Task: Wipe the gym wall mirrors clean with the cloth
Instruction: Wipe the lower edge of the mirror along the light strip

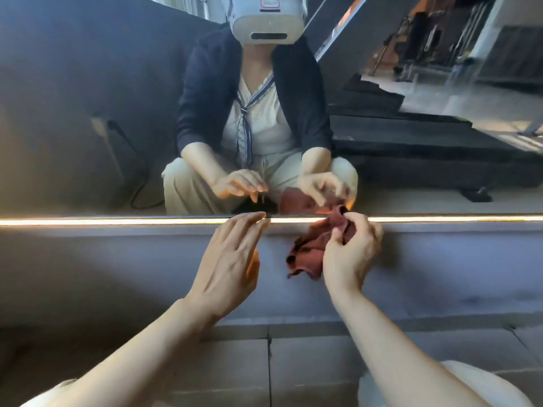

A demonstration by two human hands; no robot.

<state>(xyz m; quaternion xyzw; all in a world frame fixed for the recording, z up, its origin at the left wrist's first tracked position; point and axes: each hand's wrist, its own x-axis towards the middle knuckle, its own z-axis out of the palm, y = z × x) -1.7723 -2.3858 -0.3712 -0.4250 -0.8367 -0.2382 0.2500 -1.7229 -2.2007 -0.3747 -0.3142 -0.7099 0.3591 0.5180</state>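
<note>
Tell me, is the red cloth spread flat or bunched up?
Bunched up. The cloth hangs crumpled, pinched by the right hand, not spread against the mirror.

Rust cloth (311, 251) in right hand (349, 254)

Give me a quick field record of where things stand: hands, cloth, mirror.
left hand: open, fingers spread, tips at the lit strip under the mirror
right hand: pinch grip on the cloth
cloth: reddish, bunched, hanging from the right hand below the mirror edge
mirror: on the wall above the strip, reflecting the crouching person
cloth on glass: not yet
</note>
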